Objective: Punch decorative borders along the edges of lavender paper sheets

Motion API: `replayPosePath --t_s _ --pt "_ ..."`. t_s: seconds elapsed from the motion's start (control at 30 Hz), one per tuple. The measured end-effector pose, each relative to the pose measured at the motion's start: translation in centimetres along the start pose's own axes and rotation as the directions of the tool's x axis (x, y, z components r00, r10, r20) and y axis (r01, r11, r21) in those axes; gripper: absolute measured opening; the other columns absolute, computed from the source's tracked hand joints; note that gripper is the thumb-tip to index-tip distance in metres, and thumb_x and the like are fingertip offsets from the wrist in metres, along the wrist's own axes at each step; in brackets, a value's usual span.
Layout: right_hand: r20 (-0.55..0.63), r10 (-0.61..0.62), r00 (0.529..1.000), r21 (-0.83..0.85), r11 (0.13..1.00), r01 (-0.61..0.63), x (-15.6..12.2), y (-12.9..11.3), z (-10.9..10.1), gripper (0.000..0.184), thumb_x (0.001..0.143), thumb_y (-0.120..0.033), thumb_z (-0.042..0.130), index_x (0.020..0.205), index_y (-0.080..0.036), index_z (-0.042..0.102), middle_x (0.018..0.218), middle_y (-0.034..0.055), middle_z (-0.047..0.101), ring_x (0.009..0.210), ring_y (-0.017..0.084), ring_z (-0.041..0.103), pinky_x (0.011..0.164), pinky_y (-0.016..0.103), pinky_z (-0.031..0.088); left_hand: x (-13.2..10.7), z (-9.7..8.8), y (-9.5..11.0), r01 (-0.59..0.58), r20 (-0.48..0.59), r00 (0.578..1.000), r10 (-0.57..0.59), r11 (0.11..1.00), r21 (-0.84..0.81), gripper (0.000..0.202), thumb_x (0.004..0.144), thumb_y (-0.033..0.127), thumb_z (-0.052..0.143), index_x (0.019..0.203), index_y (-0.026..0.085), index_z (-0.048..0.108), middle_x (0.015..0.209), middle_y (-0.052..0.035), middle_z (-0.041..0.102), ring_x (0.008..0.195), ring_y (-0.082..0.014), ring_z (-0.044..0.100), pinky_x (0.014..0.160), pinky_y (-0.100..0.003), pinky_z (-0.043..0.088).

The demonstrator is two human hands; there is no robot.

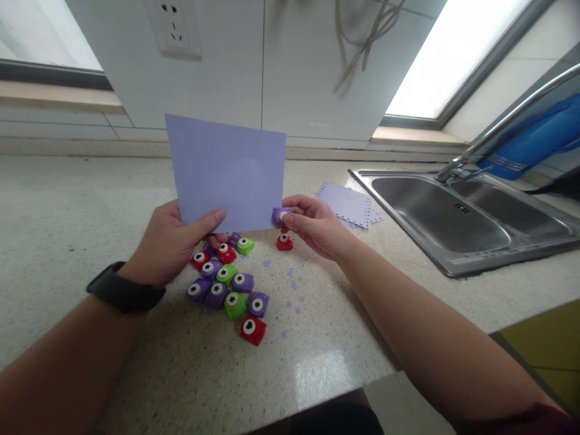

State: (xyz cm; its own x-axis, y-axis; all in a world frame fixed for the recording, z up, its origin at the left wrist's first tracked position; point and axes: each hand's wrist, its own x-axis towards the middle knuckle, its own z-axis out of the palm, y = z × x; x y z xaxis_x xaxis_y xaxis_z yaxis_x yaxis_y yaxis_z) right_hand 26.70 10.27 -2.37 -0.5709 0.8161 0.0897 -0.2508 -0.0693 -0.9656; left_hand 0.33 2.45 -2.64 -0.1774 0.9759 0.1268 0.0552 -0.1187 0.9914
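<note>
My left hand (174, 241) grips the lower left of a lilac paper sheet (229, 169) and holds it upright above the counter. My right hand (312, 223) pinches a small purple paper punch (278, 215) clamped on the sheet's lower right corner. Under the sheet lies a cluster of several small punches in red, green and purple (229, 287). A single red punch (284, 242) sits just below my right hand. Small lilac paper bits (294, 290) are scattered on the counter.
A stack of lilac sheets with punched edges (347, 202) lies beside the steel sink (457, 211) at right, with a tap (498, 124) over it. The speckled counter (67, 229) ends at a front edge near me. A wall socket (174, 27) and a hanging cord (362, 42) are behind.
</note>
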Motion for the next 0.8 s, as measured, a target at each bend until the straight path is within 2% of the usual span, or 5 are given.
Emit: replayPosePath --t_s 0.2,0.8 --pt "-0.008 0.001 1.0 -0.009 1.0 -0.001 -0.03 0.01 0.02 0.04 0.074 -0.034 0.094 0.102 -0.019 0.07 0.088 0.0001 0.075 0.081 0.014 0.069 0.078 0.031 0.056 -0.07 0.11 0.27 0.008 -0.024 1.0 -0.008 1.0 0.02 0.035 0.079 0.043 0.089 0.093 0.016 0.072 0.075 -0.0036 0.075 0.054 -0.0167 0.068 0.053 -0.028 0.059" --pt "0.006 -0.051 0.999 -0.046 0.998 0.051 0.22 0.08 -0.49 0.037 0.078 -0.035 0.092 0.105 -0.019 0.072 0.089 0.0009 0.075 0.08 0.014 0.07 0.076 0.031 0.057 -0.14 0.23 0.64 -0.021 -0.043 0.999 0.024 0.997 0.068 0.03 0.082 0.041 0.086 0.086 0.016 0.07 0.068 -0.0027 0.073 0.054 -0.0166 0.068 0.053 -0.026 0.059"
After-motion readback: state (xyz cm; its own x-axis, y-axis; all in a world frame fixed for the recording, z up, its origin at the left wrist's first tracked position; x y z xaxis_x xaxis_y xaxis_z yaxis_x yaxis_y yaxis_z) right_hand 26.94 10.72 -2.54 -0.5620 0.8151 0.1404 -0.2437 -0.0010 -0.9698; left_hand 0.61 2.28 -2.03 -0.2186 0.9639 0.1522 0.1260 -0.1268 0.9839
